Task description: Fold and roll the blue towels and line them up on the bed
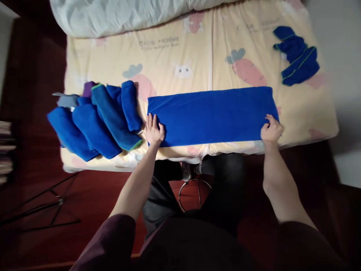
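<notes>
I look down from the head camera at a bed [180, 81], where a blue cloth [211, 116] lies flat as a long strip running left to right, close to the bed's near edge. The left hand [153, 131] rests on the cloth's left end, palm down, its fingers extended and the thumb held apart, so I read that grip as wide. The right hand [272, 130] is on the right end, near the closer corner, with its fingers curled down; I cannot tell whether they pinch the fabric or only press on it. Just left of the left hand I see a row of rolls [96, 130], mostly blue, one edged in green, lying slantwise beside one another. Behind them sit a purple piece [88, 89] and a grey piece [67, 100]. On the far right of the bed, apart from the cloth, is a crumpled blue garment [300, 56] with green trim. A pale quilt [121, 15] is heaped along the far side. The bedding shows carrots, a rabbit face and lettering. Below, I see dark-trousered legs [163, 199] and, at left, a black stand [53, 203] on the reddish floor [98, 241].
</notes>
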